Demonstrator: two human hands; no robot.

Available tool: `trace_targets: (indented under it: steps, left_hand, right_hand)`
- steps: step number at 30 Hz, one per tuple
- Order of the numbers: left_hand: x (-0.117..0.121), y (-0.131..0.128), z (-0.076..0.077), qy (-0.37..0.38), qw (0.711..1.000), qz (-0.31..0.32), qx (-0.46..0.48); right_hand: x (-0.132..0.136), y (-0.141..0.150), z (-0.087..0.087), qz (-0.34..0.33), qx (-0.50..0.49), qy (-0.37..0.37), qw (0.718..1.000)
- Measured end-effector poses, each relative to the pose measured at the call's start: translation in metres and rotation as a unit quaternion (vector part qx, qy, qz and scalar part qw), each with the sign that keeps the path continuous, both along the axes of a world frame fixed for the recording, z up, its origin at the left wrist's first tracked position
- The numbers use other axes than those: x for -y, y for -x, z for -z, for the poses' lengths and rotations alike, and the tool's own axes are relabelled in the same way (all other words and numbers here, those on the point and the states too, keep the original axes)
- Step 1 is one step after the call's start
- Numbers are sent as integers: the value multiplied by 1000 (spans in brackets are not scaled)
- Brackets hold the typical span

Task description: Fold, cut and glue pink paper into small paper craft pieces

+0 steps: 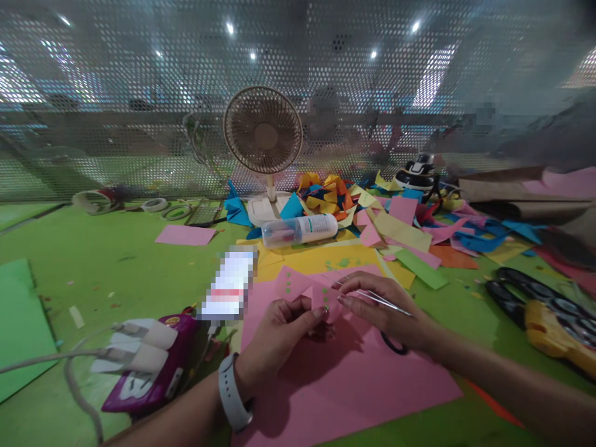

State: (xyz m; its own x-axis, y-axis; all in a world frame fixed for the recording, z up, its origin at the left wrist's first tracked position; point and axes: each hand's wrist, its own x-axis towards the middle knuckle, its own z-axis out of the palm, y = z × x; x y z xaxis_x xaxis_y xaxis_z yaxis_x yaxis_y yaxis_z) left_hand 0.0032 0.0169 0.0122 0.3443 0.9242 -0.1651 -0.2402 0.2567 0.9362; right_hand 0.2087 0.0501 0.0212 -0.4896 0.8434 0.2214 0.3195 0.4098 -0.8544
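Between the thumb and fingers of my left hand (298,320) is a small folded pink paper piece (319,299) with a row of green dots. My right hand (375,301) grips thin metal tweezers (388,303), their tips close to the upper edge of that piece. Another pink paper piece with green dots (288,280) is just behind my left fingers. Both hands are over a large pink sheet (372,397), which overlaps a yellow sheet (274,257) with green bits on it. A dark loop (393,343) shows partly from under my right wrist.
A fan (264,133) stands behind a clear bottle (300,230). Paper scraps (400,230) pile up at the back right. On the left are a lit phone (228,282) and a purple power strip (153,366) with plugs. Black-and-yellow scissors-like tools (544,323) lie right.
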Motion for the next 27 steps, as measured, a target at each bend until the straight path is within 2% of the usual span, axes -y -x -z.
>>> trace_targets:
  steps: [27]
  left_hand:
    - [2,2,-1,-27,1000,11,-12]
  right_hand:
    - [2,-1,1,-5,-1,-4,1000]
